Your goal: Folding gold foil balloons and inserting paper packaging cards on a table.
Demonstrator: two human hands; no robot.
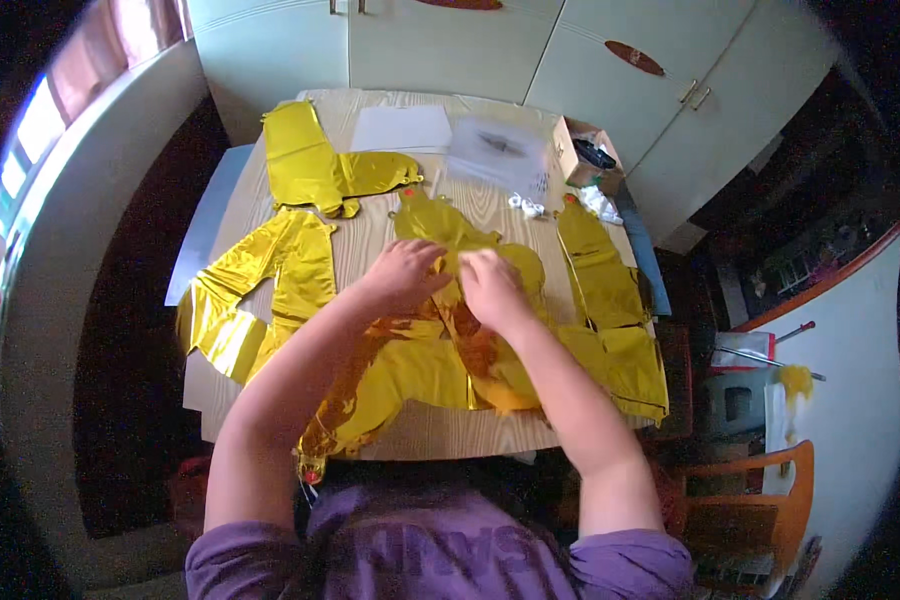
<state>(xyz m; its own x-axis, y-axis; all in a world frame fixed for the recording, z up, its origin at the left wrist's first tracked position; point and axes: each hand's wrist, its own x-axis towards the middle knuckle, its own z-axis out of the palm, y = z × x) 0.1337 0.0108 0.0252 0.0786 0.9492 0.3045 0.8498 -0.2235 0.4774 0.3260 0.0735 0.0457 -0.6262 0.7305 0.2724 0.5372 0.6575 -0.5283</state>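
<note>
Several flat, uninflated gold foil balloons lie over the wooden table. At the middle, both my hands are on a gold foil balloon (432, 219) that spreads beyond my fingers. My left hand (408, 270) has its fingers curled down at the balloon's left side. Close beside it, my right hand (492, 288) pinches the foil with bent fingers, slightly blurred. Nearer to me, a crumpled gold foil balloon (410, 378) with orange-brown reflections lies under my forearms. The fingertips are partly hidden.
Other gold balloons lie at the far left (300, 155), left (305, 265) and right (598, 265). At the back are white paper (402, 128), a clear plastic bag (495, 150), a small box (568, 155) with dark contents and white rolls (526, 207). A wooden chair (795, 500) stands right.
</note>
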